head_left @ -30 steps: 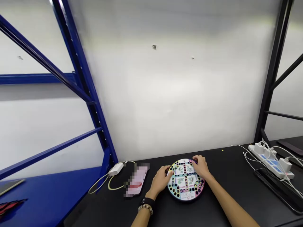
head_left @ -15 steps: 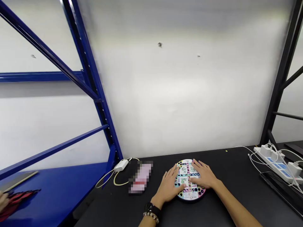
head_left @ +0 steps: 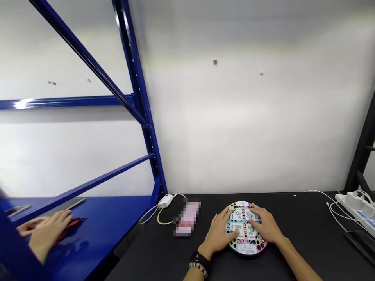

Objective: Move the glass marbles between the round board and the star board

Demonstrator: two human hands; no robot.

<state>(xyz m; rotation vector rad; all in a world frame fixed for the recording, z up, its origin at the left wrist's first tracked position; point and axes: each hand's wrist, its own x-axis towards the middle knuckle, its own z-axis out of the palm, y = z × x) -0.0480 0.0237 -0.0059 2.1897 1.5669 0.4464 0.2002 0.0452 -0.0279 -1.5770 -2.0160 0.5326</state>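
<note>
A round board game [head_left: 243, 225], printed with pastel squares and a cross-shaped track of coloured circles, lies face up on the black table [head_left: 158, 253]. My left hand [head_left: 218, 234] rests at its left side, fingers stretched along the upper left edge and thumb flat on the printed face. On the opposite side, my right hand [head_left: 266, 226] has its fingertips and thumb spread on the face, palm over the right edge. Neither hand is closed. A dark watch [head_left: 200, 260] and a beaded bracelet [head_left: 199, 268] circle my left wrist.
A pixelated pink item [head_left: 187, 219] and a white adapter with cable [head_left: 165, 201] lie left of the board game. At right are a power strip [head_left: 356, 210] and a dark phone-like slab [head_left: 361, 246]. Another person's hands [head_left: 49, 230] touch something red on the blue table [head_left: 96, 234].
The camera has turned left, so the scene sits further right. My hands have shifted slightly outward on the board game, showing more of its face. The other person's hands have come into fuller view.
</note>
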